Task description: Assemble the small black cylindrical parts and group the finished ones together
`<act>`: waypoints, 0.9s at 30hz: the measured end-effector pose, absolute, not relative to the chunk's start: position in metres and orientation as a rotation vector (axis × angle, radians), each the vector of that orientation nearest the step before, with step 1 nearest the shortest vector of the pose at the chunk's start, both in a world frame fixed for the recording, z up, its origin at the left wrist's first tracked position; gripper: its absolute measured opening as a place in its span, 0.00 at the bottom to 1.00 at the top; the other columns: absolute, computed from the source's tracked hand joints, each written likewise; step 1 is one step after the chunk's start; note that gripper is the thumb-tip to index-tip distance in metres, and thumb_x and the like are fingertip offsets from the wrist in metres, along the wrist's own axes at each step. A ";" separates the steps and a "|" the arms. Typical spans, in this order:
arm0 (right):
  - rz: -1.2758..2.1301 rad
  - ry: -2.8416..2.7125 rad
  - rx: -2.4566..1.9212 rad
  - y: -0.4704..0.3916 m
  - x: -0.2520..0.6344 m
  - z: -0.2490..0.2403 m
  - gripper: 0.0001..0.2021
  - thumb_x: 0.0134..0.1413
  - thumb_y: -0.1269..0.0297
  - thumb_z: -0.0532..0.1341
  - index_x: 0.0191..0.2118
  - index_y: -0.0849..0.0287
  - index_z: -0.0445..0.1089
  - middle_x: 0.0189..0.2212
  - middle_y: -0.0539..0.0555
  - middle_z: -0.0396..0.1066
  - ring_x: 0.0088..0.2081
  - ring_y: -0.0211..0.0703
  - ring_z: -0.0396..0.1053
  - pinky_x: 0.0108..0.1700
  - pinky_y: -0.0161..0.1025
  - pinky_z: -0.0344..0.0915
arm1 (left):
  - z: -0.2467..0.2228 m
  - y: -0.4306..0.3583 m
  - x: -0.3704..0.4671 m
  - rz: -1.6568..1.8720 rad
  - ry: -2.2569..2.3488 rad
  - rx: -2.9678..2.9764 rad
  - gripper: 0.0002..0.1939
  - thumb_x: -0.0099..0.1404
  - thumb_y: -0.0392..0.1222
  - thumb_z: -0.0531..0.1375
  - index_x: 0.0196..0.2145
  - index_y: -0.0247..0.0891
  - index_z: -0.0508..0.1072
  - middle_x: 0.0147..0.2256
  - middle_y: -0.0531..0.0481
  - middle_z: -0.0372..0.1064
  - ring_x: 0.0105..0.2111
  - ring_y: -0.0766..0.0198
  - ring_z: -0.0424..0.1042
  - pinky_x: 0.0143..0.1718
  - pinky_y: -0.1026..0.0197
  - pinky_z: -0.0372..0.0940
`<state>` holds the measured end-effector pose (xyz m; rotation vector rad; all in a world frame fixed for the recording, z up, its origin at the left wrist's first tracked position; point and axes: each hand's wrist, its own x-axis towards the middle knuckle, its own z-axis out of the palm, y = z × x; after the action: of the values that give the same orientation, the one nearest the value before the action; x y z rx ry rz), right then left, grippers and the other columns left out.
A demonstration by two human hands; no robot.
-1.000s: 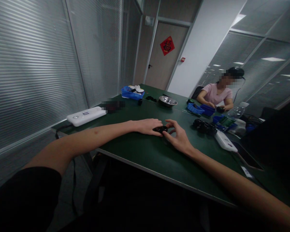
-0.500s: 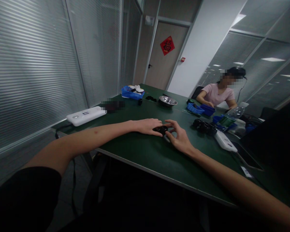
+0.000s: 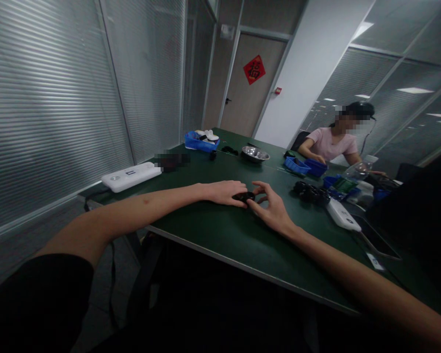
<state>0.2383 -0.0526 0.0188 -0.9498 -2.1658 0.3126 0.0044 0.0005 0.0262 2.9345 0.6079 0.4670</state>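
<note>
My left hand (image 3: 226, 192) rests low over the green table, its fingers closed round a small glossy black part (image 3: 247, 196). The part's right end looks like a round, ring-shaped piece, while the rest is hidden under the left fingers. From the right, my right hand (image 3: 272, 208) curls about that end. Its thumb and a lower finger are at the part's edge, and the index finger is raised off it. The exact contact there is too small and dark to make out clearly.
Ahead on the green table (image 3: 206, 230) stand a steel bowl (image 3: 255, 154), a blue basket (image 3: 201, 141) and a smaller blue basket (image 3: 296, 165). Several black parts (image 3: 310, 192), a bottle (image 3: 353, 176) and a white device (image 3: 343, 214) lie right. Another white device (image 3: 132, 176) lies left. A person (image 3: 332, 142) sits across.
My right hand's fingers have shifted slightly on the black part's right end, the thumb moving a little left. My left hand stays in place. The other person's arm has moved outward.
</note>
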 end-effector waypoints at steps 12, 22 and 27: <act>0.360 -2.229 -0.876 -0.058 0.240 0.025 0.24 0.63 0.66 0.59 0.63 0.53 0.59 0.51 0.58 0.75 0.48 0.52 0.74 0.49 0.49 0.71 | 0.026 0.001 0.004 0.478 0.598 2.943 0.25 0.73 0.60 0.55 0.47 0.33 0.72 0.44 0.40 0.71 0.44 0.54 0.69 0.44 0.56 0.61; 0.322 -2.179 -0.960 -0.056 0.236 0.022 0.26 0.61 0.58 0.64 0.62 0.54 0.61 0.46 0.57 0.72 0.47 0.52 0.73 0.43 0.46 0.74 | 0.028 -0.001 0.004 0.444 0.618 2.934 0.23 0.73 0.60 0.55 0.47 0.35 0.72 0.45 0.40 0.71 0.44 0.54 0.69 0.45 0.56 0.62; 0.338 -2.185 -0.929 -0.053 0.238 0.019 0.25 0.62 0.59 0.63 0.62 0.54 0.60 0.46 0.57 0.72 0.47 0.51 0.73 0.44 0.47 0.74 | 0.027 -0.002 0.005 0.445 0.624 2.944 0.23 0.73 0.59 0.55 0.46 0.34 0.72 0.43 0.41 0.71 0.44 0.54 0.69 0.45 0.56 0.62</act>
<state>0.2380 -0.0533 0.0195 -0.9288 -2.1854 0.3377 0.0051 -0.0020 0.0273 2.9435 0.6240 0.4450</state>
